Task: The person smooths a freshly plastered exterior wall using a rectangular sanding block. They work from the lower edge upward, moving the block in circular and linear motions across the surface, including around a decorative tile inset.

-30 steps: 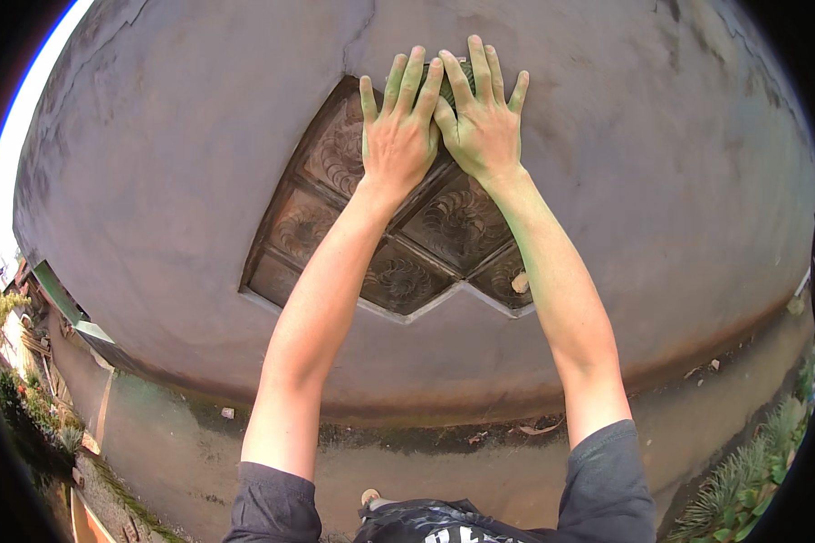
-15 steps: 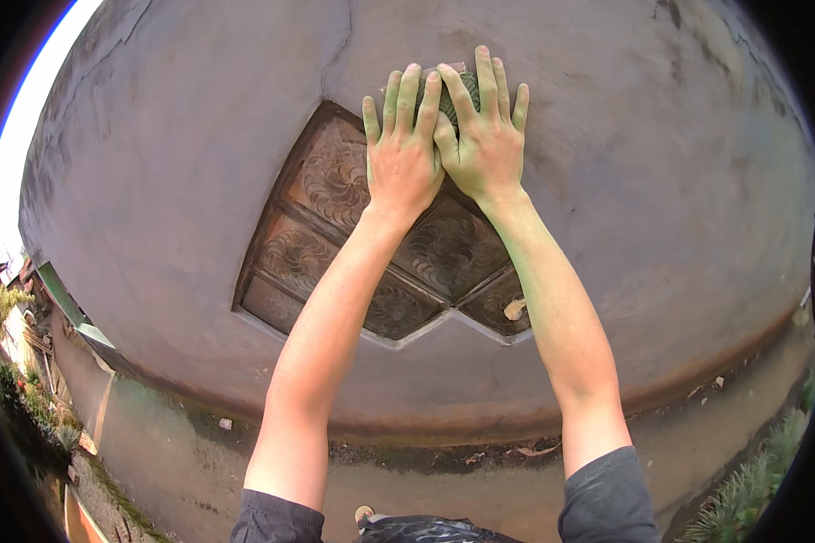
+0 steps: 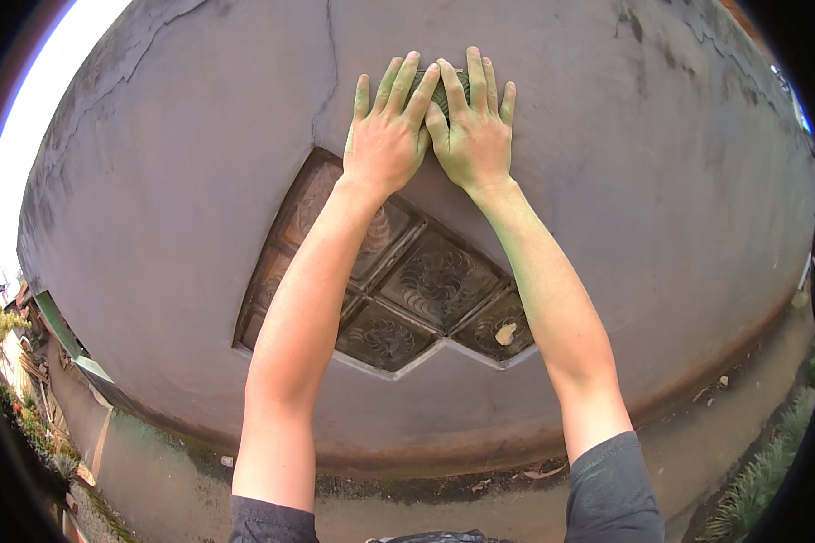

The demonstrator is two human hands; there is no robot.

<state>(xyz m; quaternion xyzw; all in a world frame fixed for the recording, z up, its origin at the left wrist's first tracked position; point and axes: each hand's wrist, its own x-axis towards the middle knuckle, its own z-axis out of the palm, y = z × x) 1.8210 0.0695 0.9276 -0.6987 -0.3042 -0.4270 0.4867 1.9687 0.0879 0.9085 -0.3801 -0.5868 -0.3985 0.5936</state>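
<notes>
Both my arms reach up to a grey plastered wall (image 3: 607, 181). My left hand (image 3: 385, 149) lies flat with its fingers stretched and spread. Beside it my right hand (image 3: 474, 145) is just as flat, its thumb near the left hand, the index fingertips almost meeting. Under and between the fingers shows a green, ridged, patterned piece (image 3: 457, 88) with a pale upper edge. The hands cover most of it, so its kind and full outline are hidden. A greenish tint shows on the fingers and right forearm.
Below the hands, a stepped panel of dark patterned blocks (image 3: 436, 276) is set into the wall, with a pale brown lump (image 3: 505, 334) on one block. A crack (image 3: 330, 72) runs up from it. A paved path (image 3: 172, 462) follows the wall's foot; plants (image 3: 761, 480) grow at right.
The block panel sits lower in view, and more of its middle shows. My hands have shifted up the wall relative to it, the green piece staying beneath them.
</notes>
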